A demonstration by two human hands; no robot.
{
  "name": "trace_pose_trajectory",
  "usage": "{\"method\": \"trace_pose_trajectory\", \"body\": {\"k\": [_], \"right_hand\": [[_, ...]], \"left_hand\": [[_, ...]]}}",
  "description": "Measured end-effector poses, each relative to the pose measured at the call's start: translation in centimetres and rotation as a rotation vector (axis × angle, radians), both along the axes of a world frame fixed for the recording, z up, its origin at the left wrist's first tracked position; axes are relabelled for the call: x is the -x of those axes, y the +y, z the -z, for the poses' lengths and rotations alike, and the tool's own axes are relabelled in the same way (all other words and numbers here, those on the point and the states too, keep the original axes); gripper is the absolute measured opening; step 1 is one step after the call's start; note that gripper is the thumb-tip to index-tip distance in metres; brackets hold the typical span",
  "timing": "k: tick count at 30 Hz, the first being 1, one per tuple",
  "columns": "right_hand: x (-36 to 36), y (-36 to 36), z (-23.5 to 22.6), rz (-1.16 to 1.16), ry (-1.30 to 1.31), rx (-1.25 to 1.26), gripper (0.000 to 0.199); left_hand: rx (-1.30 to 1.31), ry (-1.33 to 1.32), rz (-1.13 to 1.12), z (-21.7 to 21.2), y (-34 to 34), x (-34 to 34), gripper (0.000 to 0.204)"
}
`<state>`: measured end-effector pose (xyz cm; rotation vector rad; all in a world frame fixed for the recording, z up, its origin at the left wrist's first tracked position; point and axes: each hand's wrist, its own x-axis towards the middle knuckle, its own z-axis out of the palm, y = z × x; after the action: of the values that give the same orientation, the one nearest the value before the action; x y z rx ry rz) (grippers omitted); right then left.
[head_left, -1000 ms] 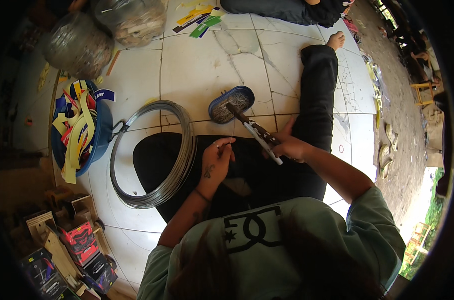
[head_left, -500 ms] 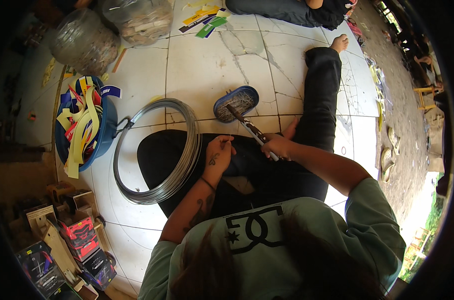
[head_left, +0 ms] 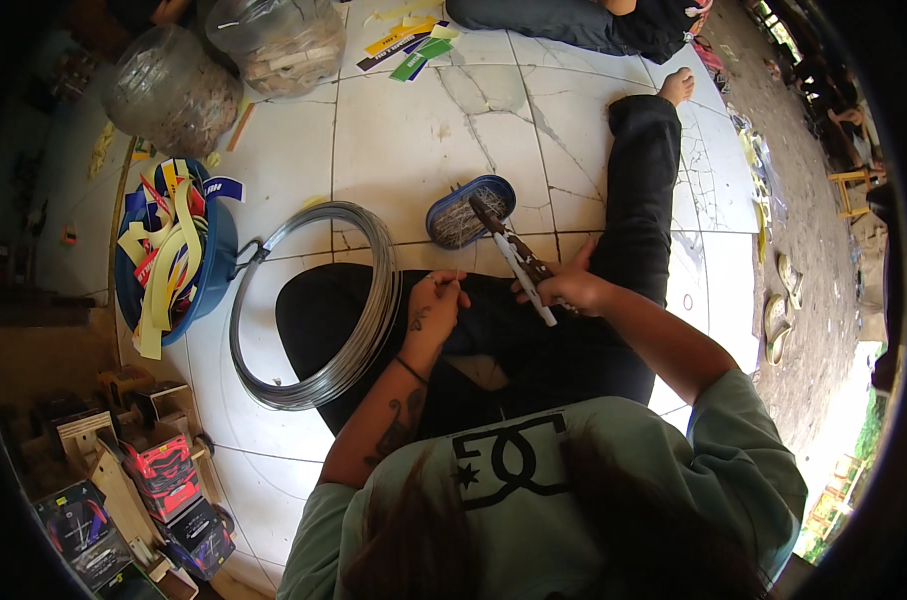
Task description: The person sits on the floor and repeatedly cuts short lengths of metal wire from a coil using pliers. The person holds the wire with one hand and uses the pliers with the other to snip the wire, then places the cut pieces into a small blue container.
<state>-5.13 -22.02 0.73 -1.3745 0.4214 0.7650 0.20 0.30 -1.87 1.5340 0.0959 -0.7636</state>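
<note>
My left hand [head_left: 437, 308] is closed in a pinch above my lap, with a short thin piece of wire [head_left: 460, 272] at its fingertips. My right hand [head_left: 566, 284] holds a long pliers-like tool [head_left: 515, 254], one bar dark brown, the other pale; its far end reaches over the near right rim of a small blue oval tray. Inside that blue tray [head_left: 432, 228] lie many thin short metal pieces. A large coil of grey wire [head_left: 383, 290] lies to the left of my left hand, partly on my bent knee.
A blue basin [head_left: 220, 262] at the left is heaped with coloured strips. Two clear bulky containers [head_left: 169, 95] stand at the far left. More strips [head_left: 406, 45] lie on the cracked tile floor [head_left: 394, 130]. Boxed goods [head_left: 164, 475] sit lower left. Another person's leg [head_left: 544, 22] is at the far edge.
The tool in my right hand has turned slightly and its two bars have spread apart. My right fingers have loosened and shifted. My left hand has barely moved.
</note>
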Motion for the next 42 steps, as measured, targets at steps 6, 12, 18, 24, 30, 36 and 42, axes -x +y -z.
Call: {"method": "trace_pose_trajectory", "body": {"k": [6, 12, 18, 24, 30, 36, 42], "right_hand": [[0.8, -1.2, -2.4, -0.141, 0.033, -0.155, 0.073], [2.0, -1.2, -2.9, -0.129, 0.156, -0.153, 0.073], [2.6, -0.3, -3.3, -0.105, 0.077, -0.154, 0.053], [2.5, 0.2, -3.4, -0.173, 0.045, -0.052, 0.064], [2.5, 0.2, -2.3, -0.195, -0.039, -0.021, 0.065], [2.5, 0.0, -1.4, -0.213, 0.101, -0.065, 0.051], [1.7, 0.8, 0.3, -0.049, 0.012, 0.195, 0.026]], "left_hand": [[0.108, 0.040, -0.066, -1.2, -0.3, 0.0, 0.021], [0.149, 0.029, -0.071, -1.9, -0.4, 0.0, 0.023], [0.146, 0.019, -0.037, -2.1, -0.7, 0.1, 0.022], [0.091, -0.071, -0.002, -2.0, -0.5, 0.1, 0.020], [0.050, -0.125, 0.019, -1.6, -0.6, 0.1, 0.020], [0.048, -0.184, 0.035, -1.3, -0.7, 0.2, 0.021], [-0.047, -0.050, 0.159, -1.7, 0.4, 0.2, 0.022]]}}
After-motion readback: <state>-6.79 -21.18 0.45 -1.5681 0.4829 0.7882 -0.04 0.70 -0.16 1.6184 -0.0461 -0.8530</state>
